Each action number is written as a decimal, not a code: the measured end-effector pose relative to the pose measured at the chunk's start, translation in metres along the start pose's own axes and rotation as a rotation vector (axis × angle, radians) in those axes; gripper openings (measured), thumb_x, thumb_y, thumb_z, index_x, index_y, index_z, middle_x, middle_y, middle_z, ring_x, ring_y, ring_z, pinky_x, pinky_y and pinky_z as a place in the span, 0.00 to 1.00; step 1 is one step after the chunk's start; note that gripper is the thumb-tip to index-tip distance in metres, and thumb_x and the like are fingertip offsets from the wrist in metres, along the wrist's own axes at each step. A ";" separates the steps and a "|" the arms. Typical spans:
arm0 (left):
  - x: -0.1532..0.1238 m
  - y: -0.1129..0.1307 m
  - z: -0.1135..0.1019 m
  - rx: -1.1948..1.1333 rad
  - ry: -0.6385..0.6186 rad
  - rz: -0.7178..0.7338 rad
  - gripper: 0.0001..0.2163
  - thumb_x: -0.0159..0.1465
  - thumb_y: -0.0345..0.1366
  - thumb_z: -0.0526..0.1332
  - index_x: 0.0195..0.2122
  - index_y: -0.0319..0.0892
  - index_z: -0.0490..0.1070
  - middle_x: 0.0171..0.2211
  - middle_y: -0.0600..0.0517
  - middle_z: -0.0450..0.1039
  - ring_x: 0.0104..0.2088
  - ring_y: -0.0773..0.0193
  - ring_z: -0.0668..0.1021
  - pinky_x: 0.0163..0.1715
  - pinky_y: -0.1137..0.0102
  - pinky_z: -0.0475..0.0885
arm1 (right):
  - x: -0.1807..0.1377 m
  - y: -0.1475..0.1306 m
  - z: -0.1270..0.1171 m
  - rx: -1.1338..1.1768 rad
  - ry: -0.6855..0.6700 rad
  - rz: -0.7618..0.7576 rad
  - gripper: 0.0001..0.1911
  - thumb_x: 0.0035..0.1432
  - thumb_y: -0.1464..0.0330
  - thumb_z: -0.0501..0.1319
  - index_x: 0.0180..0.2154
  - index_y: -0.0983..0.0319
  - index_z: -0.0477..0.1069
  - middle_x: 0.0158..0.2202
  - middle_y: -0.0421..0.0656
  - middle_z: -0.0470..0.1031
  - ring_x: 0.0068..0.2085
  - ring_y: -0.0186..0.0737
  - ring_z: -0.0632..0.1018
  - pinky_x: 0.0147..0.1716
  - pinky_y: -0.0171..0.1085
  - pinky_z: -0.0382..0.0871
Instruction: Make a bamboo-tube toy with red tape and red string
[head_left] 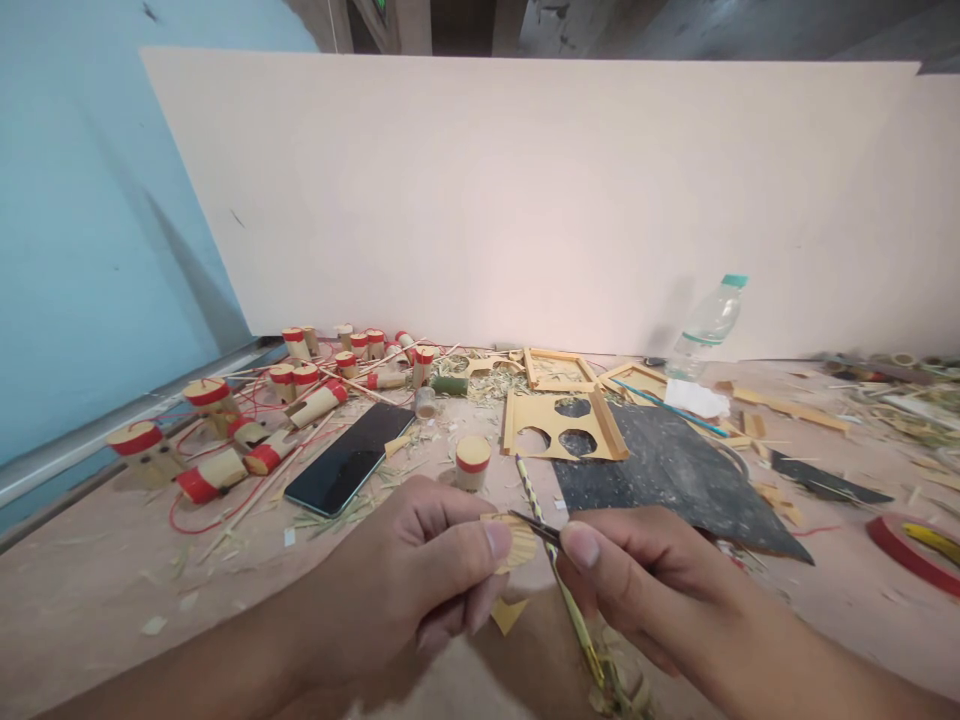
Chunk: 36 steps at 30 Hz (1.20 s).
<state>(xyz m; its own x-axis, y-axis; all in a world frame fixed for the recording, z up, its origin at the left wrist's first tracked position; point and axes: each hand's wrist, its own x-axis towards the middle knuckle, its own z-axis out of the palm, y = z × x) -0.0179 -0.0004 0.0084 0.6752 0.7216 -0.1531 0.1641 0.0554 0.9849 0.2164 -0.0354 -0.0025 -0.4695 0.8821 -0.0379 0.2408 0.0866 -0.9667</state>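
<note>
Between the thumb and fingers of my left hand [439,555] is a small tan cardboard piece [523,550] with a rounded edge and parallel lines. My right hand [645,570] pinches a dark, narrow pointed tool [534,525], its tip at the upper edge of the piece; its exact kind is unclear. Under the hands lie a patterned pencil [574,605] and a tan cardboard scrap [509,615]. Just beyond stands a short bamboo cylinder [472,465] with a red band. Behind it lies a cardboard sheet [553,425] with three round holes.
Several red-banded bamboo pieces [210,475], with sticks and red string, crowd the left. A phone [351,460] lies nearby. To the right are a black mat [652,480], a leaning plastic bottle [709,325] and red tape [900,545]. Shavings litter the table; a white board [525,200] stands behind.
</note>
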 end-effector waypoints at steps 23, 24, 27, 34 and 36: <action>0.001 0.001 -0.002 0.039 -0.024 0.015 0.27 0.70 0.58 0.60 0.21 0.43 0.65 0.15 0.59 0.56 0.17 0.70 0.56 0.18 0.70 0.48 | 0.001 -0.003 -0.003 0.002 0.122 0.019 0.33 0.73 0.38 0.51 0.29 0.58 0.65 0.20 0.31 0.53 0.22 0.32 0.56 0.23 0.35 0.51; 0.001 0.001 -0.002 0.041 -0.017 0.012 0.27 0.70 0.58 0.60 0.21 0.43 0.66 0.15 0.59 0.56 0.18 0.70 0.56 0.19 0.70 0.48 | 0.001 -0.002 -0.003 0.023 0.138 0.025 0.33 0.72 0.38 0.51 0.30 0.59 0.67 0.20 0.30 0.53 0.21 0.32 0.57 0.22 0.35 0.51; 0.001 0.000 -0.001 0.033 -0.016 0.012 0.27 0.69 0.59 0.61 0.22 0.43 0.67 0.17 0.59 0.57 0.19 0.70 0.57 0.20 0.70 0.49 | 0.001 -0.001 -0.002 0.102 0.116 0.035 0.31 0.70 0.39 0.57 0.32 0.59 0.69 0.19 0.29 0.53 0.20 0.30 0.55 0.19 0.33 0.47; -0.001 0.002 0.004 0.100 -0.072 0.055 0.28 0.71 0.59 0.61 0.22 0.42 0.68 0.18 0.59 0.59 0.21 0.70 0.60 0.21 0.70 0.52 | 0.005 -0.005 -0.001 0.311 -0.012 0.114 0.21 0.63 0.53 0.74 0.34 0.61 0.70 0.21 0.28 0.57 0.19 0.24 0.56 0.17 0.28 0.47; -0.001 0.003 0.004 0.083 -0.105 0.040 0.29 0.71 0.60 0.61 0.21 0.42 0.67 0.18 0.59 0.58 0.21 0.70 0.59 0.22 0.70 0.51 | 0.005 -0.004 -0.002 0.351 -0.044 0.133 0.19 0.62 0.56 0.75 0.34 0.61 0.71 0.21 0.28 0.58 0.18 0.23 0.56 0.17 0.27 0.47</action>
<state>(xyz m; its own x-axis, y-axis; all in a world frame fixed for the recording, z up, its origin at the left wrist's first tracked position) -0.0151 -0.0040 0.0108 0.7533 0.6456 -0.1260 0.1917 -0.0323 0.9809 0.2143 -0.0308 0.0018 -0.4919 0.8535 -0.1722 -0.0002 -0.1979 -0.9802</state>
